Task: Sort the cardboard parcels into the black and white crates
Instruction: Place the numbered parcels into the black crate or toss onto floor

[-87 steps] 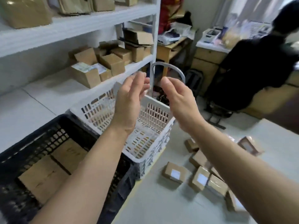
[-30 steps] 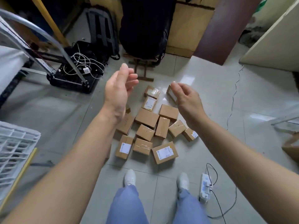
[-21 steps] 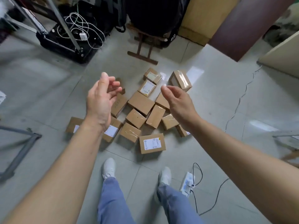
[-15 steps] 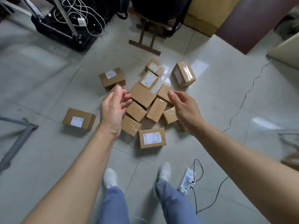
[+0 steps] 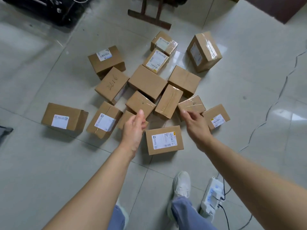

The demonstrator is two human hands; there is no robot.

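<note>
Head view: cardboard parcels (image 5: 147,82) lie in loose cluster on tiled floor (image 5: 41,163), several touching or leaning; crates out of frame. Left hand (image 5: 134,128) loosely curled, empty, over near edge of plain parcel (image 5: 140,103); right hand (image 5: 196,125) relaxed, empty, fingertips at taped parcel (image 5: 191,104), contact unclear; hands spread, probably to take one parcel each. Labelled parcel (image 5: 164,140) sits between wrists. Power strip (image 5: 211,195) and its cable beside shoe (image 5: 181,183): trip risk; wooden stand foot (image 5: 149,17) beyond pile.

You are in a packing or storage room: many taped cardboard parcels (image 5: 147,83) with shipping labels lie on the tiled floor (image 5: 33,171), beside a power strip (image 5: 211,195).
</note>
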